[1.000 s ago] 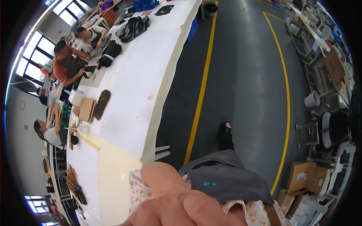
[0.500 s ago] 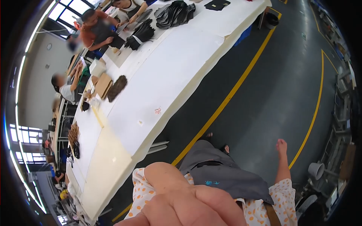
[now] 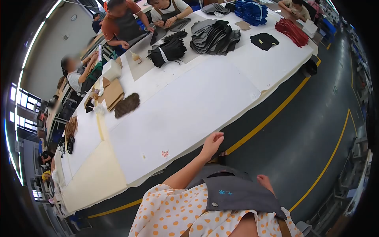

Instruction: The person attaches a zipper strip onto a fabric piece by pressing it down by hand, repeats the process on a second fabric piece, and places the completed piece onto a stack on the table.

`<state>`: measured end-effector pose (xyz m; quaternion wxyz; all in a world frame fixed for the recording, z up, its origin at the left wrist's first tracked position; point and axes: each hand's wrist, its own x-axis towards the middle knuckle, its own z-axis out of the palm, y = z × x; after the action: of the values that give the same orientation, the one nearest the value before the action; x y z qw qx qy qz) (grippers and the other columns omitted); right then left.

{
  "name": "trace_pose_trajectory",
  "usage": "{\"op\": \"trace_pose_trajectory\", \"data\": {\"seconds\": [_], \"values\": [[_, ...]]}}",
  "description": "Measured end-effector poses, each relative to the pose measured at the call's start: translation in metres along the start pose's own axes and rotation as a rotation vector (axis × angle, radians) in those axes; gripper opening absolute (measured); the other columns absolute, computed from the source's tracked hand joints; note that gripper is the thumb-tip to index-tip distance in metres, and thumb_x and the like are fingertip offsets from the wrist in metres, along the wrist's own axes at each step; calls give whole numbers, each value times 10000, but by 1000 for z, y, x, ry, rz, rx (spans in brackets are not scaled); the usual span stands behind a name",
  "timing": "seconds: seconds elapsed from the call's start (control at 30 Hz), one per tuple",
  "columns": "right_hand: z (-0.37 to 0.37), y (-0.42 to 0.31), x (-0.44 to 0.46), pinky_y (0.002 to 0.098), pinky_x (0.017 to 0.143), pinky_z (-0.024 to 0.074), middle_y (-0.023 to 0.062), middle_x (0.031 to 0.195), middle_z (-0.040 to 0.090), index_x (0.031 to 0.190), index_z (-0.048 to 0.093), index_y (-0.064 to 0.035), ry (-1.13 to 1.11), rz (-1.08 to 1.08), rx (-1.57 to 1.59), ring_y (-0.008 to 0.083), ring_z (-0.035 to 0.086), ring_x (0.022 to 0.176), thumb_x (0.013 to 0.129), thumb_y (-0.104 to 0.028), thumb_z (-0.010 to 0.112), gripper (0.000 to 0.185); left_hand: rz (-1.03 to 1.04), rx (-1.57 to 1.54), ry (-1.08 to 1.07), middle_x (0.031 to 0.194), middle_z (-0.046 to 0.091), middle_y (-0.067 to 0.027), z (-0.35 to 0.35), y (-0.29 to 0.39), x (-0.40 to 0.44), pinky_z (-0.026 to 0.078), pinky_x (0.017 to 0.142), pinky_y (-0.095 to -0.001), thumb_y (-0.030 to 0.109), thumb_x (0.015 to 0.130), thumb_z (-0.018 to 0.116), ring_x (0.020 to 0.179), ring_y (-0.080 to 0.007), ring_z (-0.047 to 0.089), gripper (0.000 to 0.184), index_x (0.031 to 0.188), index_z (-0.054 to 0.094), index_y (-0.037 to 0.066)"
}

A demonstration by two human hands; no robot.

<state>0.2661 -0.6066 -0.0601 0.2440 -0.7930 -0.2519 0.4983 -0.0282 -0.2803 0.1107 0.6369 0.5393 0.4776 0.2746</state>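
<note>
My left hand (image 3: 213,141) hangs at the front edge of the long white table (image 3: 158,126), its fingers loosely bent and a little apart, with nothing in them. On my right side, my right hand (image 3: 265,181) is held low beside my grey apron (image 3: 244,193); its fingers are half curled and hold nothing that shows. A small red mark (image 3: 165,154) is on the white tabletop, left of my left hand. Farther left lies a dark brown fuzzy piece (image 3: 127,105), beside a stack of brown cardboard-like sheets (image 3: 113,94).
Across the table, two co-workers in aprons (image 3: 126,27) (image 3: 167,14) handle dark flat pieces. Black bundled strips (image 3: 167,52), a stack of dark pieces (image 3: 213,37), blue bundles (image 3: 250,12) and red pieces (image 3: 291,31) lie there. A yellow floor line (image 3: 272,114) runs along the aisle.
My view has swung toward the table, and I am standing closer to it. My left hand has come into view at the table edge. My right hand has drawn in toward the apron.
</note>
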Motion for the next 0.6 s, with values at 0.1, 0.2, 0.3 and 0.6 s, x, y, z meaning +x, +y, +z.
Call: {"op": "trace_pose_trajectory", "data": {"seconds": [0.1, 0.2, 0.3, 0.6], "values": [[-1, 111, 60, 323, 727, 529, 59, 887, 721, 1094, 713, 11, -62, -22, -34, 144, 663, 808, 944, -221, 672, 279, -157, 378, -36, 978, 711, -89, -35, -100, -3, 518, 829, -297, 266, 941, 675, 915, -158, 658, 339, 1174, 679, 20], [-20, 160, 118, 308, 707, 524, 58, 857, 715, 1075, 717, 16, -69, 5, -2, 134, 657, 782, 948, -211, 667, 265, -353, 501, -4, 1031, 737, -132, -66, -130, -30, 544, 857, -344, 326, 896, 702, 967, -212, 702, 390, 1155, 699, 34], [-56, 53, 133, 293, 689, 514, 54, 839, 708, 1064, 716, 20, -63, 75, -66, 124, 651, 761, 953, -212, 654, 265, -468, 478, 134, 1056, 746, -146, -79, -157, -56, 551, 886, -371, 330, 885, 695, 999, -262, 716, 378, 1140, 715, 51], [-46, -326, 198, 285, 778, 508, 53, 935, 706, 1171, 690, -19, -310, -473, -209, 128, 641, 850, 976, -235, 625, 299, -498, 281, 398, 1013, 746, -147, -39, -157, -45, 547, 851, -363, 338, 885, 697, 954, -261, 717, 379, 1135, 723, 54]]}}
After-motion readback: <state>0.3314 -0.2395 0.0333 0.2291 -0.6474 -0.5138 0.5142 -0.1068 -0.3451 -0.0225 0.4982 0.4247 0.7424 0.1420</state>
